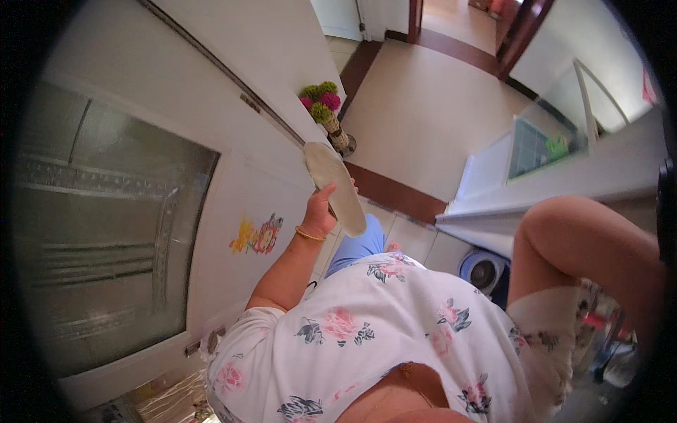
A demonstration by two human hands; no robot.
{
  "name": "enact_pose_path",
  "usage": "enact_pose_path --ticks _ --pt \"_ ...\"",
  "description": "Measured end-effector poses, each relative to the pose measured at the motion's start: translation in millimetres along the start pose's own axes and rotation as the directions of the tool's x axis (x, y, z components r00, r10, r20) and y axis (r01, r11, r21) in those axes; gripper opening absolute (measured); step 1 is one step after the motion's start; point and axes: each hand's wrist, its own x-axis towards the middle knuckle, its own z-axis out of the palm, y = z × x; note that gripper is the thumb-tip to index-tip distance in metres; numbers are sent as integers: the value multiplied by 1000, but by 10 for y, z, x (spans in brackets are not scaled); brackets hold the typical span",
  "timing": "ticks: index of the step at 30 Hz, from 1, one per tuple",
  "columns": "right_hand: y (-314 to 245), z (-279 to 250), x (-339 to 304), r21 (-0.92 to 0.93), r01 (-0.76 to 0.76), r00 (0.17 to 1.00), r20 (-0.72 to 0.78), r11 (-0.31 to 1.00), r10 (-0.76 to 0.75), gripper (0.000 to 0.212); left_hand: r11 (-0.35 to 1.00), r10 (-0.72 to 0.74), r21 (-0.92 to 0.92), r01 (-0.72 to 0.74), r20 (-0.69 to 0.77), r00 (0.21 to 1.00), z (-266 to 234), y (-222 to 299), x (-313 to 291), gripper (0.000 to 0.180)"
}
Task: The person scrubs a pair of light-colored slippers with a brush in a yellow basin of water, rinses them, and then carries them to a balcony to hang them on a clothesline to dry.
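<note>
My left hand, with a yellow bangle at the wrist, grips a long, pale off-white insole. The thumb lies across its near face and the other fingers go behind it, with some fingertips showing at the far edge. The insole is held out in front of me, slanting from upper left to lower right, beside the edge of a white door. My right arm is raised with its elbow bent. It runs off toward the dark right rim, and the hand there is out of sight.
At my left stands a white door with a patterned glass pane and a colourful sticker. Green and magenta pompom flowers in a wrapped vase stand beyond its edge. A blue-and-white round appliance is low at right, near a white counter.
</note>
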Motion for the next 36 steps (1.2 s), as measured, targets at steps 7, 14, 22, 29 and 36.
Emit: enact_pose_path --ticks 7,14,22,29,36 --pt "1267 786 732 -30 39 969 246 999 -31 61 953 164 210 -217 241 956 1084 822 1291 46" --pt "2759 1099 860 -216 -372 871 254 903 420 59 834 218 393 -389 413 884 2193 1827 3019 45" --pt "3877 834 655 -396 -669 670 47 629 741 58 730 311 188 -656 764 566 4025 2056 4882 25" --pt "5236 586 500 -410 -780 537 -53 472 842 56 832 194 -123 -541 978 75 5761 2536 5742 50" --pt "6773 843 787 -309 -778 555 68 547 829 55 285 -124 -322 -903 922 -368 7235 2694 5902 50"
